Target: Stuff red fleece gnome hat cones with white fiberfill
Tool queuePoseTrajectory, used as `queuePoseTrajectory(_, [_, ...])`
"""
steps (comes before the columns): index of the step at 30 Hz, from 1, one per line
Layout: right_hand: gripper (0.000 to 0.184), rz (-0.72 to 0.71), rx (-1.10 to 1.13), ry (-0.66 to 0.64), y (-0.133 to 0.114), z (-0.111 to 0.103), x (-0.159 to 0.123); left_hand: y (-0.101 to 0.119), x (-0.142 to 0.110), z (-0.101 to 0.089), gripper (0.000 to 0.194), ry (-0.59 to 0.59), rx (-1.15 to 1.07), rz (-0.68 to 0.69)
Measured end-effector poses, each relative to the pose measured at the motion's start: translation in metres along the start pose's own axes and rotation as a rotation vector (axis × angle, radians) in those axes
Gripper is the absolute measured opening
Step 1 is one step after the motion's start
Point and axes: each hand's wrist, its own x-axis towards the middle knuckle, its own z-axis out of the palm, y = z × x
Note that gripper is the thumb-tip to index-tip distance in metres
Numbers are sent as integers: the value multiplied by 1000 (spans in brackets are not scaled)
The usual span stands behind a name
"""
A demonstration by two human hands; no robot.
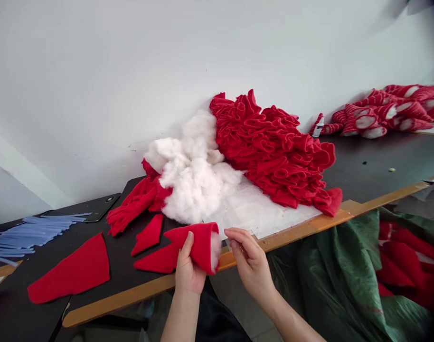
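Left grip [189,268] curled around a red fleece cone [192,249], thumb pressed on top, with white polyester stuffing [215,251] showing at the open end. Right grip [250,263] loosely spread, just beside that open end, no clear hold on anything. Directly ahead of both grips, a large heap of loose stuffing [192,175] on a white sheet [263,211], and against it a pile of ruffled red fabric [270,147]. Left of the left grip, flat red fleece cut pieces [70,270] and blue plastic strips [35,235] on a black surface [366,166] with a wooden edge. Far beyond the right grip, striped red stuffed pieces [381,114]. Below the right grip, a green sack [338,270] holding red fabric [398,256].
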Motion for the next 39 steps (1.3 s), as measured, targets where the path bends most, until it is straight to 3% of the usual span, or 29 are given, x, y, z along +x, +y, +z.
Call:
queuePoseTrajectory(2, [27, -29, -32, -48, -2, 3, -6, 1, 0, 2, 25, 11, -16, -54])
queuePoseTrajectory(4, [32, -89, -87, -98, -3, 10, -9, -5, -4, 4, 26, -73, -28, -72])
queuePoseTrajectory(7, [36, -163, -181, -39, -2, 20, -4, -17, -11, 4, 25, -179, -5, -5])
queuePoseTrajectory(15, [29, -111, -207, 53, 5, 17, 2, -19, -8, 1, 24, -108, 46, -2])
queuePoseTrajectory(19, [28, -225, -254, 6, 2, 18, 1, -21, -11, 3, 20, -102, 54, 35])
queuePoseTrajectory(23, [30, -218, -211, 39, -1, 16, -2, -16, -8, 0, 14, -73, 32, -37])
queuePoseTrajectory(26, [33, -228, -171, -32, -1, 19, -5, -14, -8, -2, 13, -69, 11, -14])
queuePoseTrajectory(29, [43, -187, -128, -142, -4, 23, -1, -14, -12, -3, 18, -105, 5, 48])
queuePoseTrajectory(32, [37, -101, -35, -232, -10, 21, 4, -8, -14, -4, 21, -128, 31, 61])
queuePoseTrajectory(36, [21, 23, 72, -83, -13, 16, -2, 2, -13, -8, 27, -117, 31, 108])
queuePoseTrajectory(39, [29, 57, 76, -139, -11, 24, -12, 2, -14, -10, 28, -93, 14, 143])
